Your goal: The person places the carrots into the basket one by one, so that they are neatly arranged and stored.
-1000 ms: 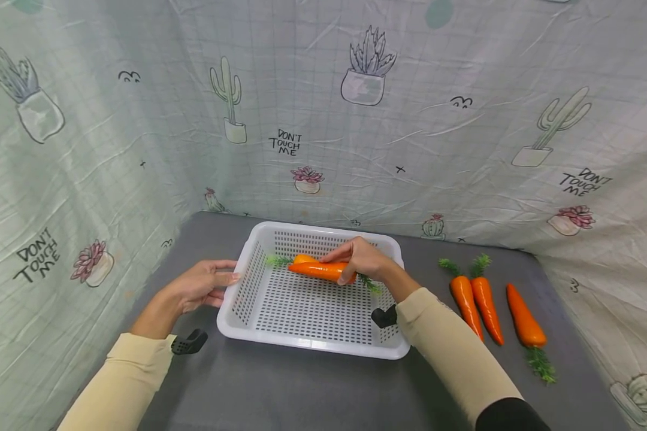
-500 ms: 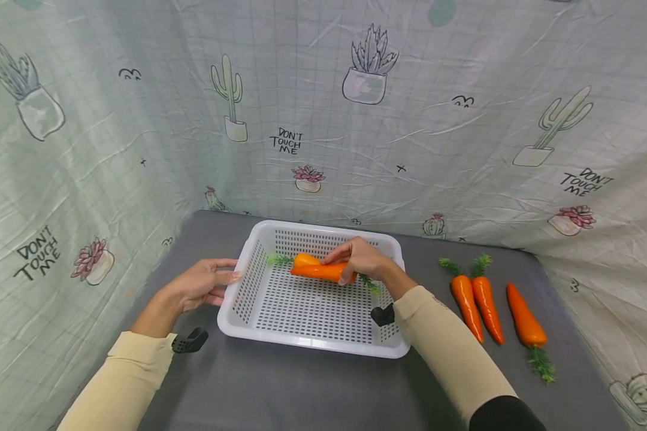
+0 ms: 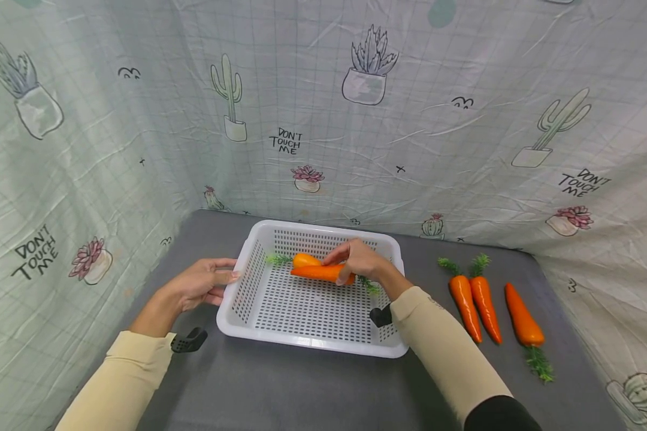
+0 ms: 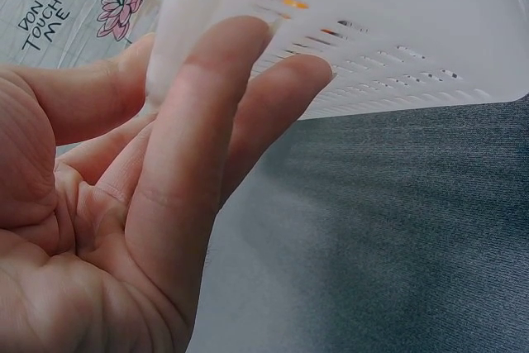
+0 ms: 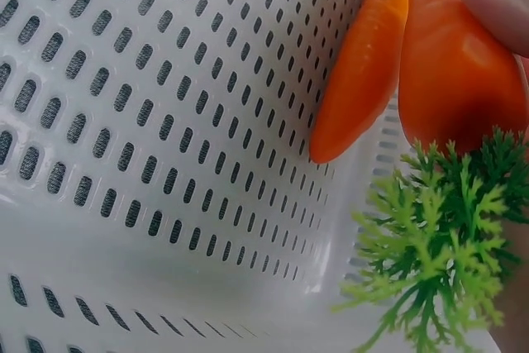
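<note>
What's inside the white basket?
The white basket holds a front carrot, gripped by the right hand, and a rear carrot, partly hidden by both in the head view. What lies directly beneath them is covered.

head: even, mid-bright diffuse lt; centre crisp, wide-angle stretch at edges | glints on loose carrots (image 3: 465, 308) & curtain (image 3: 323, 120) creases; soft shadow on tabletop (image 3: 280, 383) nr R sleeve (image 3: 453, 350) | L wrist: basket wall (image 4: 405, 22) pale, hazy; tabletop dim | R wrist: held carrot (image 5: 459, 55) glossy, leafy end shaded
</note>
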The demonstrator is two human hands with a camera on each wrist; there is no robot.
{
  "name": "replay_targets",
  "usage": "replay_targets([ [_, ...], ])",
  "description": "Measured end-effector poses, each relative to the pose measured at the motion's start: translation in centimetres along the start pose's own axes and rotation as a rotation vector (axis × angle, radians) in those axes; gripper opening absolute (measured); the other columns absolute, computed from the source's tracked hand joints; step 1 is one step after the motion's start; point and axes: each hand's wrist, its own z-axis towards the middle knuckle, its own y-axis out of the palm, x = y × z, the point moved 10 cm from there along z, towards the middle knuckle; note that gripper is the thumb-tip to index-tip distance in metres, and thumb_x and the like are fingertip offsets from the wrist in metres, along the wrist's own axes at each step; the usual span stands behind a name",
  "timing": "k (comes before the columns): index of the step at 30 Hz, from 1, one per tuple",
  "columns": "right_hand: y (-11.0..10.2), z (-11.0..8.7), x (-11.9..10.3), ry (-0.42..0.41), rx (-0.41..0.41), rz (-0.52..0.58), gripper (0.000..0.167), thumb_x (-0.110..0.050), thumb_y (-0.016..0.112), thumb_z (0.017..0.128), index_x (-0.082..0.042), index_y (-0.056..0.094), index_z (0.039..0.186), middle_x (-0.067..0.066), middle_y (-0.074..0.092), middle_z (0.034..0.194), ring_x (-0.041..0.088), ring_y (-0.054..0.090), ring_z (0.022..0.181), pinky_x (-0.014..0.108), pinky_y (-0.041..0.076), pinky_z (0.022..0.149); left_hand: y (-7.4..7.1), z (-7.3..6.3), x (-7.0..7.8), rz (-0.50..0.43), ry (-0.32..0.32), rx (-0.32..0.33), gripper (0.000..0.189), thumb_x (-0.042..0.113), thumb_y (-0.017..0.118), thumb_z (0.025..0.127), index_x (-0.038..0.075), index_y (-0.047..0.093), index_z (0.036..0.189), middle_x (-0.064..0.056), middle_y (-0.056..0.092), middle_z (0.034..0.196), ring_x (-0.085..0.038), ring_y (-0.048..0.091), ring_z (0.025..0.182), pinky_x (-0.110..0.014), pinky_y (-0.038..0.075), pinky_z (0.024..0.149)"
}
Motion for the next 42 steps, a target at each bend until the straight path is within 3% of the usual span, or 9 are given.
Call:
replay_targets([
  [4, 0.02, 0.09, 0.22, 0.004, 0.004, 0.0, 0.055, 0.018, 0.078, 0.064, -0.004, 0.08, 0.115, 0.014, 0.075, 0.126, 0.024, 0.069, 0.105, 0.035, 0.064, 0.064, 0.16, -0.02, 0.09, 0.0, 0.006, -0.008, 0.063, 0.015, 0.063, 0.105, -0.004, 0.034, 0.157, -0.009, 0.078, 0.108, -0.025, 0.08, 0.089, -0.044, 0.066, 0.075],
  [10, 0.11, 0.26, 0.49, 0.009, 0.016, -0.011, 0.055, 0.018, 0.079, 0.064, -0.005, 0.08, 0.114, 0.011, 0.077, 0.124, 0.026, 0.07, 0.119, 0.037, 0.065, 0.082, 0.21, -0.04, 0.14, 0.003, 0.002, -0.005, 0.065, 0.016, 0.064, 0.104, -0.004, 0.033, 0.158, -0.009, 0.078, 0.109, -0.026, 0.08, 0.09, -0.044, 0.066, 0.076],
  [20, 0.51, 0.23, 0.43, 0.002, 0.005, -0.031, 0.057, 0.019, 0.078, 0.065, -0.003, 0.078, 0.117, 0.011, 0.077, 0.123, 0.026, 0.071, 0.119, 0.041, 0.061, 0.1, -0.05, -0.02, 0.01, 0.0, -0.006, 0.008, 0.064, 0.014, 0.062, 0.105, -0.004, 0.032, 0.158, -0.01, 0.078, 0.11, -0.027, 0.08, 0.091, -0.046, 0.066, 0.077],
  [33, 0.8, 0.32, 0.62, 0.024, 0.028, -0.111, 0.056, 0.018, 0.079, 0.066, -0.008, 0.079, 0.115, 0.007, 0.079, 0.119, 0.021, 0.072, 0.114, 0.039, 0.06, 0.1, -0.05, -0.05, -0.05, 0.003, -0.011, 0.009, 0.064, 0.015, 0.063, 0.105, -0.003, 0.033, 0.158, -0.01, 0.078, 0.109, -0.027, 0.08, 0.09, -0.046, 0.066, 0.077],
  [42, 0.55, 0.25, 0.3, 0.006, 0.055, -0.209, 0.048, 0.007, 0.09, 0.067, -0.007, 0.08, 0.111, 0.009, 0.078, 0.112, 0.021, 0.07, 0.099, 0.037, 0.062, 0.094, -0.01, -0.03, 0.04, -0.003, -0.004, -0.003, 0.065, 0.016, 0.064, 0.105, -0.003, 0.032, 0.159, -0.01, 0.079, 0.109, -0.027, 0.08, 0.091, -0.045, 0.066, 0.077],
])
